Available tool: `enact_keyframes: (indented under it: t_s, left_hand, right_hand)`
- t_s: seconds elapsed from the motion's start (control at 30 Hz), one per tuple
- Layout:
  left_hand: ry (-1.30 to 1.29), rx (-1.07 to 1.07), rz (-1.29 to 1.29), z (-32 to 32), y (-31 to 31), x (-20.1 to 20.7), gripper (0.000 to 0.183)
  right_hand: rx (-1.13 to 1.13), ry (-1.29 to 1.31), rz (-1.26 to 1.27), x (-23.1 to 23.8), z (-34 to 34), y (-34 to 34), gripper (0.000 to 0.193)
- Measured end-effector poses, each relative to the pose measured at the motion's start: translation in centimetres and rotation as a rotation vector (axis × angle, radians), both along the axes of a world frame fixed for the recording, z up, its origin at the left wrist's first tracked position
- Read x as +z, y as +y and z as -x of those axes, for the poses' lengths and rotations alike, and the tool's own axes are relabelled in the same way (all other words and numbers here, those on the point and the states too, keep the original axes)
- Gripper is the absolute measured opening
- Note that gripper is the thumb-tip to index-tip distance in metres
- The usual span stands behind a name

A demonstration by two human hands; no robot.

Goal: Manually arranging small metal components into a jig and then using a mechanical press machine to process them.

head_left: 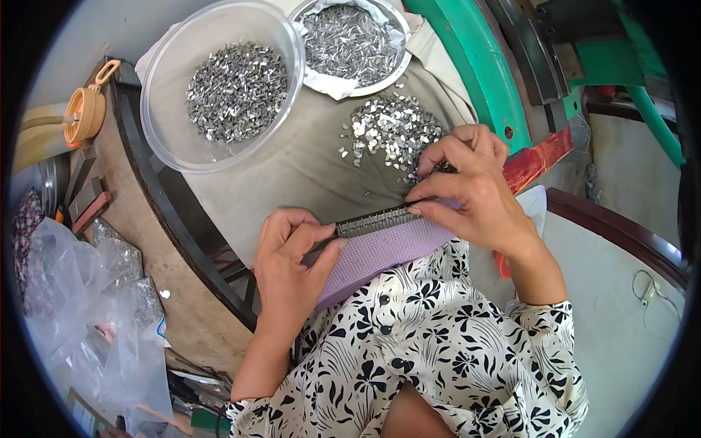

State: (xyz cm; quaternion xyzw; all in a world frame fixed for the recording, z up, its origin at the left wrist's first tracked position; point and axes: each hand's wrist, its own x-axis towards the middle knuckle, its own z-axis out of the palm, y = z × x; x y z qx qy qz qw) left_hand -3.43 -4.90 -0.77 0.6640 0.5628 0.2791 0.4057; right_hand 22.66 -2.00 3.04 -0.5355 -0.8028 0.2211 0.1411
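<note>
The left hand [288,259] and right hand [476,186] pinch the ends of a dark strip [372,222], long axis along the purple cloth [381,251]'s far edge; metal flakes [398,130] beyond lie nearer the right.

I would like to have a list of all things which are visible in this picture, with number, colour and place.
plastic bowl: 1, clear, top left
grey chips: many, dark grey, in the plastic bowl
metal bowl: 1, silver, top centre
pins: many, silver, in the metal bowl
tan cloth: 1, under both bowls
flakes: many, silver, on the tan cloth
purple cloth: 1, centre
strip: 1, dark, along the purple cloth
machine: green, upper right
lid: 1, orange, far left
bags: several, clear, lower left
clutter, far left: unclear
shirt: 1, black-and-white, bottom
left hand: 1, strip's left end
right hand: 1, strip's right end
</note>
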Motion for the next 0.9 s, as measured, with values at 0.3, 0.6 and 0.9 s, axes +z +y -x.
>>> enact_keyframes:
  t_s: [0.3,0.6,0.9]
  left_hand:
    - [0.001,-0.033,-0.027,0.2,-0.1,-0.3,0.027]
    - [-0.022,-0.009,-0.024,0.0,-0.1,-0.3,0.024]
    - [-0.007,-0.021,-0.036,0.1,0.0,-0.1,0.023]
  right_hand:
    - [0.035,0.1,0.051,-0.6,1.2,0.7,0.016]
    - [0.075,0.073,0.084,-1.0,2.2,0.8,0.016]
    - [0.082,0.109,0.095,-1.2,3.1,1.1,0.014]
